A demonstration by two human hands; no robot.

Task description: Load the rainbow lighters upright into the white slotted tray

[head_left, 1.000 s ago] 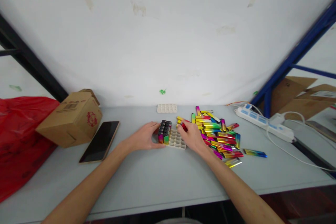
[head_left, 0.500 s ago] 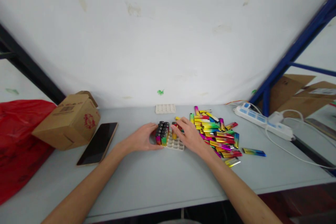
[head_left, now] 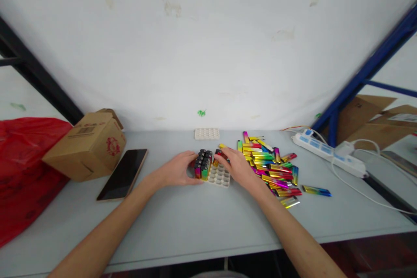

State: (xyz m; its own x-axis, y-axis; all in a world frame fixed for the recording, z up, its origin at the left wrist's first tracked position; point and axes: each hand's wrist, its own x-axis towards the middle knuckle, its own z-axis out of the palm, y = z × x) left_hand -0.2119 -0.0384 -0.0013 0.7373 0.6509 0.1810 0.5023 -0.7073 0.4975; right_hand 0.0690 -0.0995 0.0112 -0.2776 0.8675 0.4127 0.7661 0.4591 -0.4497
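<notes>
A pale tray with round pockets (head_left: 222, 177) lies on the table, its left part filled with several upright lighters (head_left: 202, 165) with black tops. My left hand (head_left: 180, 168) curves around the left side of these lighters, thumb at the front and fingers behind. At the tray's back, my right hand (head_left: 237, 164) has its fingers on a reddish-gold lighter (head_left: 216, 157) that stands a little apart from the others. To the right is a loose pile of shiny multicoloured lighters (head_left: 267, 165).
A second pale tray (head_left: 207, 134) lies by the wall. On the left are a dark tablet (head_left: 123, 174), a cardboard box (head_left: 87, 145) and a red bag (head_left: 29, 173). A white power strip (head_left: 329, 153) with cables lies right.
The lighter at my right hand has moved from over the tray's middle to its back edge, and my right hand has shifted slightly back with it. My left hand keeps its place.
</notes>
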